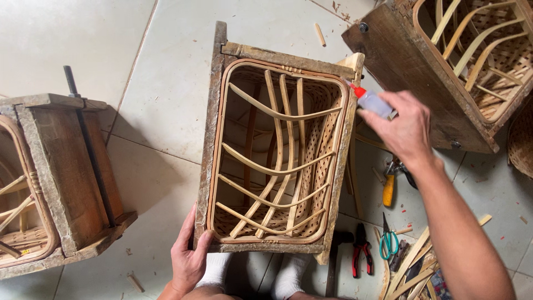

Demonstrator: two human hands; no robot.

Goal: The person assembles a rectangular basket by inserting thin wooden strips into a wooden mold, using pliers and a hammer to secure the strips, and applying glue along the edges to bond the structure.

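A rattan basket (277, 161) sits inside a rough wooden box mould (210, 139), open side up, between my feet in white socks (252, 272). My left hand (189, 258) grips the mould's near left corner, thumb on the rim. My right hand (402, 125) holds a small clear glue bottle (371, 101) with a red nozzle. The nozzle points at the basket's far right rim corner, close to it. Curved rattan strips cross the basket's opening.
A second wooden mould with a basket (466, 61) stands at the top right, a third (50, 178) at the left. On the tiled floor to the right lie a yellow-handled tool (388, 189), red pliers (362, 256), green scissors (388, 241) and rattan offcuts (411, 266).
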